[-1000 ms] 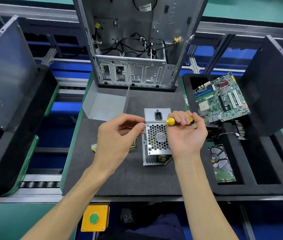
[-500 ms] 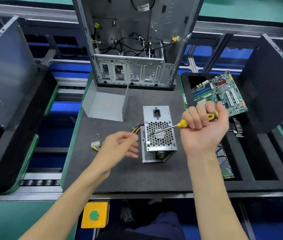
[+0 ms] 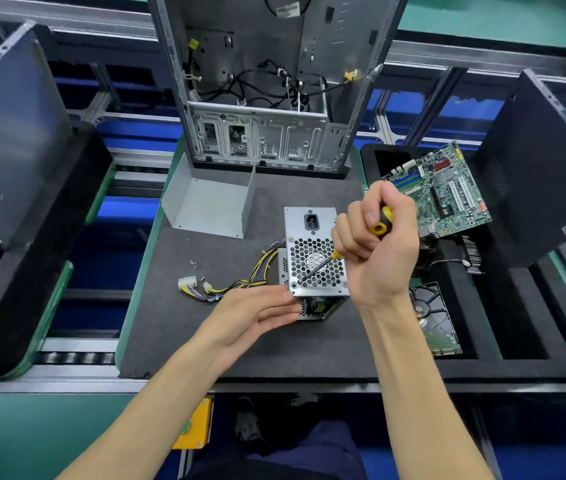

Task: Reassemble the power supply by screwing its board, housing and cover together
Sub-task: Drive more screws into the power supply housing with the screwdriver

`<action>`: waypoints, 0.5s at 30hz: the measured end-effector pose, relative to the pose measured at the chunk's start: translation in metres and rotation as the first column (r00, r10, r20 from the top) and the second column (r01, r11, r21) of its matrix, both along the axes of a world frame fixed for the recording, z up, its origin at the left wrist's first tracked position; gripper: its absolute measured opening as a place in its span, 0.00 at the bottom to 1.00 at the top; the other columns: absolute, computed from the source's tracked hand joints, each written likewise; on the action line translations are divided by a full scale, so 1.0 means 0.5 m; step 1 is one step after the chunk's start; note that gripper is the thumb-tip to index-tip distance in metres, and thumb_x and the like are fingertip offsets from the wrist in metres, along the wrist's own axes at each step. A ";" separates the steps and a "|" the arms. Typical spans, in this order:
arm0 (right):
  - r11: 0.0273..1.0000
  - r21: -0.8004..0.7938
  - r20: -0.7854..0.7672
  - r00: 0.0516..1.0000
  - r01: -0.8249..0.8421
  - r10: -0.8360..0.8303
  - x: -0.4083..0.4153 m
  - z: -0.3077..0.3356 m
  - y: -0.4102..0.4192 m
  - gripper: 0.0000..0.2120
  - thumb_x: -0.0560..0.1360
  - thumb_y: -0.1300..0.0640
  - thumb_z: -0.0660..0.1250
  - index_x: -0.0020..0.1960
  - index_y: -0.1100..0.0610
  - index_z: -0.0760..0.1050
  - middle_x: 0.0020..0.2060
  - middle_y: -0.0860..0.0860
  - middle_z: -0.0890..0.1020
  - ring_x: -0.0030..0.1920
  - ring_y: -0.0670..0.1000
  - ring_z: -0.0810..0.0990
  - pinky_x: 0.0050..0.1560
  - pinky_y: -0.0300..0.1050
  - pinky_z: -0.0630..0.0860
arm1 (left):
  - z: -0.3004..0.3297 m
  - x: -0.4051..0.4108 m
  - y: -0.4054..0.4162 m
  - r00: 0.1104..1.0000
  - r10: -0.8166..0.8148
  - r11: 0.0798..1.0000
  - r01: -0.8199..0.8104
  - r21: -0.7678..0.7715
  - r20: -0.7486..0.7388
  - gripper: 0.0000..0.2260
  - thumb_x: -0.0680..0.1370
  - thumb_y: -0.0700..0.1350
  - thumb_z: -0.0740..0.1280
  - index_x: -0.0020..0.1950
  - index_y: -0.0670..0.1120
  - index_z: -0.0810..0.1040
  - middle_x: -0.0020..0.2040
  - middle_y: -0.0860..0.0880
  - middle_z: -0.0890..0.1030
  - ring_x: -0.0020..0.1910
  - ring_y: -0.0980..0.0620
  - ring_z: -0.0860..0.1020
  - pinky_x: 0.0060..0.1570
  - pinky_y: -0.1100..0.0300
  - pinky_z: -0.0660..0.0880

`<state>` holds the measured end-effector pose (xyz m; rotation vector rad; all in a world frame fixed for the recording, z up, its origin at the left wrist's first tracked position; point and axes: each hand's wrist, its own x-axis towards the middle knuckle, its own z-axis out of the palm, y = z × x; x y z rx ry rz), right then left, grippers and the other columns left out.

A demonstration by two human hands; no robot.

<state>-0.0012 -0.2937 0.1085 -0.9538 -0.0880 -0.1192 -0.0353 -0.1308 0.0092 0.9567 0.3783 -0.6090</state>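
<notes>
The power supply (image 3: 314,258) stands on the dark mat (image 3: 240,344) just right of the frame's centre, its perforated fan grille and black power socket facing up at me. My right hand (image 3: 380,247) is curled tightly round the yellow-and-black handle of a screwdriver (image 3: 337,252), and the shaft slants down and left so that the tip sits at the grille's lower-left corner (whether a screw is under it I cannot tell, it is too small). My left hand (image 3: 257,313) is flat, fingers straight and together, the fingertips pressed against the lower-left side of the housing; it holds nothing.

From the unit's left side a bundle of yellow, black and purple cables (image 3: 240,280) trails across the mat to white connectors (image 3: 188,282). A few loose screws (image 3: 194,263) lie just above those connectors. Further up and left on the mat rests a bent grey metal cover (image 3: 210,207), open side up. Behind it, at top centre, stands an open computer chassis (image 3: 267,98) with wiring inside. In the black foam tray (image 3: 517,323) to the right, a green motherboard (image 3: 442,192) leans at upper right and a hard drive (image 3: 434,317) lies lower down, near my right wrist.
</notes>
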 end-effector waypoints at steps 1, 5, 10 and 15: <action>1.000 -0.010 0.003 1.000 -0.009 0.009 0.000 -0.001 0.002 0.17 0.78 0.56 0.54 0.31 0.52 0.61 0.20 0.44 0.58 0.22 0.46 0.52 0.25 0.42 0.47 | -0.001 0.000 0.000 1.000 0.001 1.000 -0.001 0.003 0.002 0.14 0.74 0.35 0.73 0.58 0.32 0.82 0.55 0.34 0.83 0.55 0.39 0.84 0.50 0.55 0.82; 0.999 -0.027 -0.002 0.999 -0.039 0.039 0.002 -0.007 0.008 0.17 0.79 0.55 0.54 0.31 0.52 0.62 0.21 0.45 0.58 0.22 0.45 0.52 0.26 0.42 0.48 | 0.000 -0.001 0.000 1.000 -0.014 1.000 0.014 0.016 0.021 0.09 0.74 0.36 0.74 0.53 0.36 0.85 0.54 0.35 0.84 0.54 0.40 0.84 0.50 0.55 0.82; 0.996 -0.073 -0.010 0.999 -0.050 0.049 0.000 -0.015 0.015 0.17 0.78 0.51 0.58 0.32 0.51 0.62 0.21 0.44 0.58 0.22 0.46 0.53 0.26 0.41 0.50 | -0.003 -0.001 -0.002 0.999 -0.019 1.000 0.019 0.020 0.026 0.07 0.74 0.37 0.75 0.51 0.39 0.87 0.53 0.36 0.85 0.55 0.40 0.84 0.51 0.56 0.82; 0.972 -0.220 0.049 0.994 -0.081 0.094 -0.003 -0.014 0.035 0.19 0.81 0.49 0.56 0.33 0.52 0.71 0.23 0.45 0.62 0.24 0.47 0.58 0.27 0.40 0.57 | -0.008 -0.001 -0.001 1.000 -0.007 1.000 0.007 0.012 0.030 0.07 0.72 0.37 0.76 0.50 0.39 0.87 0.52 0.35 0.85 0.54 0.39 0.84 0.50 0.54 0.82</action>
